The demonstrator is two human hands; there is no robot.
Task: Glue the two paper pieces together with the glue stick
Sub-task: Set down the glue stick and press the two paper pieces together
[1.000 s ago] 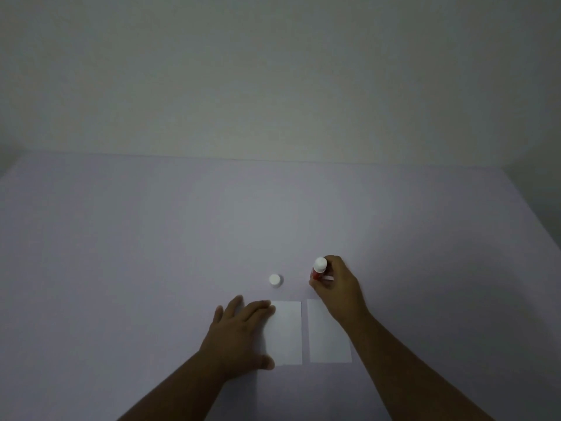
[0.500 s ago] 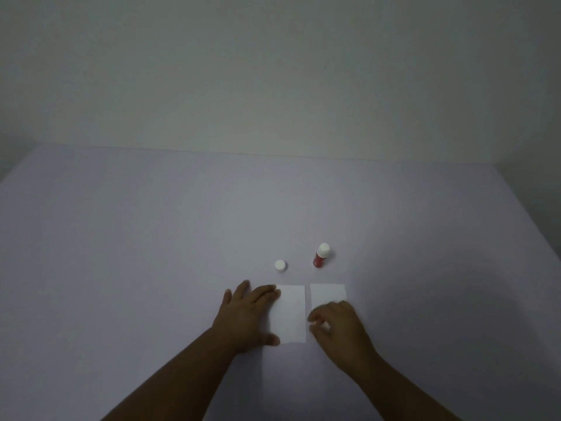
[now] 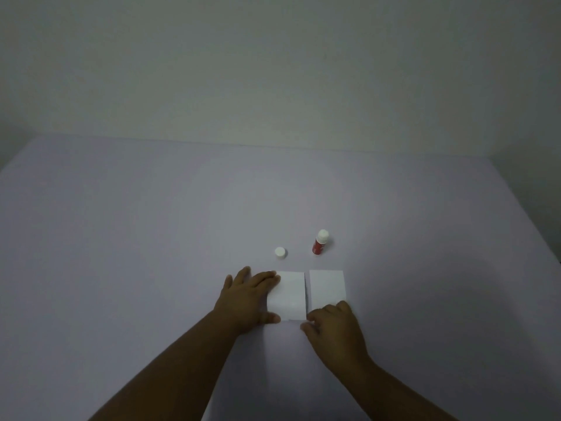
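Two white paper pieces lie side by side on the pale table: the left paper and the right paper. My left hand lies flat on the left paper's left edge, fingers spread. My right hand rests with curled fingers over the near end of the right paper, hiding its near edge. Whether it grips the paper I cannot tell. The red glue stick stands upright behind the papers, its white tip up. Its white cap sits apart to its left.
The table is a wide pale lilac surface meeting a plain wall at the back. Its right edge runs diagonally at the far right.
My right hand set the glue stick down upright, let go, and came back to the near end of the right paper. My left hand stayed on the left paper.
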